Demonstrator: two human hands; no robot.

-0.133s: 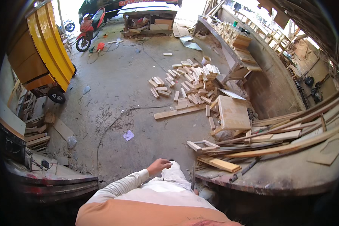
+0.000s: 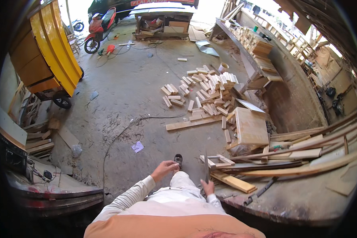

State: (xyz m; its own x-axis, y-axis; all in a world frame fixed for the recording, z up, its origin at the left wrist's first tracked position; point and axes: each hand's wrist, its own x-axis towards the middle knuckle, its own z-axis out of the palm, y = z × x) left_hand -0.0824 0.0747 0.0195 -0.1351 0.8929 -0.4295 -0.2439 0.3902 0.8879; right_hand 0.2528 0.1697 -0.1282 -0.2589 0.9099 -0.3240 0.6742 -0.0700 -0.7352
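My left hand (image 2: 164,170) is held out in front of my body, above my thigh and dark shoe (image 2: 178,158). Its fingers are curled together, and whatever is in them is too small to make out. Low at my right side, my right hand (image 2: 207,187) is closed around a long, thin, grey blade-like tool (image 2: 206,166), which points up and away from me. Its exact kind is not clear. Just beyond that tool lies a small wooden frame (image 2: 217,161), close to a pale plank (image 2: 233,181).
A heap of short wood blocks (image 2: 210,93) spreads over the concrete floor, beside a wooden panel (image 2: 251,126). Long boards (image 2: 301,166) lie at right. A black cable (image 2: 123,131) crosses the floor. A yellow cart (image 2: 53,47) and a red motorbike (image 2: 99,29) stand at left.
My right hand and the blade-like tool have come into fuller view at my right. My left hand has risen slightly, and my shoe now shows. The whole view has shifted a little.
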